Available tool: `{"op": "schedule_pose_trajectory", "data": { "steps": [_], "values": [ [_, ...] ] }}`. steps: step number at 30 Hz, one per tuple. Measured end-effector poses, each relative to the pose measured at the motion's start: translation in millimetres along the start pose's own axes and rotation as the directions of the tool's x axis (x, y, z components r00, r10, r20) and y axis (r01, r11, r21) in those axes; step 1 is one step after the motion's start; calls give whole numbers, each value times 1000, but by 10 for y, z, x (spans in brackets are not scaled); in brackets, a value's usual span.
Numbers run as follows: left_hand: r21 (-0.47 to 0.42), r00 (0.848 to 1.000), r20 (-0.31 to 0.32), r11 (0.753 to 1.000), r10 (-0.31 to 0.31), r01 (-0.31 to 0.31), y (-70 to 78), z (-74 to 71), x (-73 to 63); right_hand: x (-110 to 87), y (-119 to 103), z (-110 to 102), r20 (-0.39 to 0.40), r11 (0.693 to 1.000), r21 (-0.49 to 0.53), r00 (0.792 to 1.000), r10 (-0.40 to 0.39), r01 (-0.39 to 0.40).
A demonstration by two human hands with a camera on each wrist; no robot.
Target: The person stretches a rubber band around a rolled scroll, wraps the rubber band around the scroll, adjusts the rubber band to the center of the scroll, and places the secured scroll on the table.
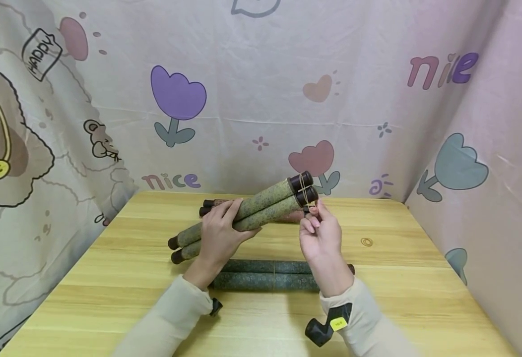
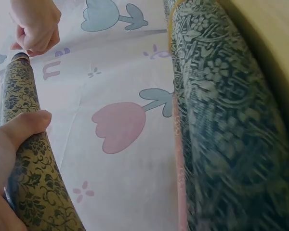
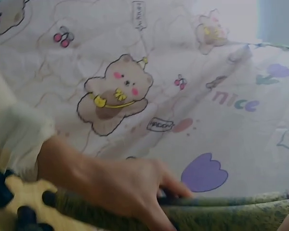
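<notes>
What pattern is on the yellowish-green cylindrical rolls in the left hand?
The rolls show dark, leafy vines, best in the left wrist view.

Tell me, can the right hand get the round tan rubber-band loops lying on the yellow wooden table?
Probably yes: the loops lie beside the right hand, with nothing visible between them. But it seems to be pinching the thin tan band around one end of the dark-tipped, green patterned rolls.

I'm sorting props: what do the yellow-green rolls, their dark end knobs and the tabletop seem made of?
The yellow-green rolls look like matte brocade fabric or printed paper, given their dense floral pattern. Their dark end knobs could be lacquered wood or plastic: smooth with faint highlights. The tabletop seems smooth wood or laminate, with streaky grain.
</notes>
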State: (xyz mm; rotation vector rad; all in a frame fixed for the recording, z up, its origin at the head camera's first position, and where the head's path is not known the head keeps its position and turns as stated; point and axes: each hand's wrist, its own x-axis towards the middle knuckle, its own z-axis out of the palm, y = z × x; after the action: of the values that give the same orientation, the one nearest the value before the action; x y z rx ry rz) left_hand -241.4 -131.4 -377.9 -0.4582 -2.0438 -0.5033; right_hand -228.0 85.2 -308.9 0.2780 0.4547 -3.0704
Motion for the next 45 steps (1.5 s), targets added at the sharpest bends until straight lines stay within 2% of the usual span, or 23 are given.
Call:
{"op": "schedule_pose_trajectory", "data": {
  "steps": [4,7,11,15,19,23,30,39,43,45],
  "values": [
    [6,1000,4,1000,-22,22,42,55,39,23,82,62,-32,996,91,999,-14,17],
    [24,1000,-1,1000,-18,18,65,74,54,48,111,77,-39,997,70,999,-8,11],
    [54,1000,-2,999,-9,9,53,58,52,76,69,0,-18,991,-136,1000,5,-8],
    [61,999,22,997,-40,39,-4,14,51,91,-48,-100,19,941,-338,1000,13,-6],
    [55,993,75,995,-90,86,-61,-36,32,104,-194,-149,46,916,-400,998,40,-18],
    [63,987,127,994,-101,93,-95,-70,8,121,-325,-184,87,885,-465,995,55,-8],
    [69,985,157,996,-66,55,-131,-90,-35,126,-453,-269,173,810,-582,984,40,70],
    [143,971,239,990,-16,-19,-146,-68,-140,123,-531,-411,241,682,-709,971,-1,177],
    [159,957,286,987,-35,-11,-133,-67,-169,137,-556,-461,258,596,-772,966,-24,221],
    [172,944,324,985,-53,-4,-123,-63,-180,149,-565,-478,272,537,-807,962,-30,245]
  ]
}}
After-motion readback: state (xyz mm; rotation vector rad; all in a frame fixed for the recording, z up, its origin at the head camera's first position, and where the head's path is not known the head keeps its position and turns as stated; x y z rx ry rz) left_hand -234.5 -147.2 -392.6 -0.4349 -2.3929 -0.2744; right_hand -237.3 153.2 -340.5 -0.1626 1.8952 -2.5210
